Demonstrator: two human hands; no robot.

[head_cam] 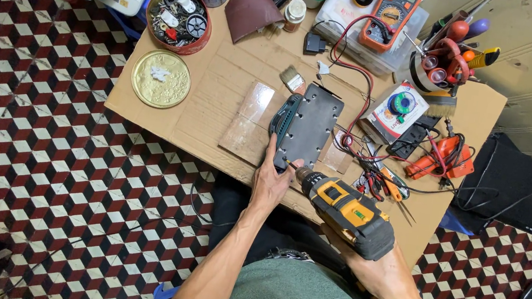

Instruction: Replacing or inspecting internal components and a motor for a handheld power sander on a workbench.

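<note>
Our left hand (270,182) has its fingers pressed flat on the near end of the sander (304,126), pinning it base-up on the cardboard-covered desk (219,90). Right hand (378,270) is closed around the yellow drill's (347,213) grip, bit tip just right of the left fingers, touching the base plate's near edge. Sander's long axis runs away from us; left hand is nearer. Multimeter (393,8) sits far beyond.

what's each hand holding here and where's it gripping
The right hand grips the yellow-and-black cordless drill by its handle. The left hand steadies the near end of the dark perforated sander base plate.
</note>
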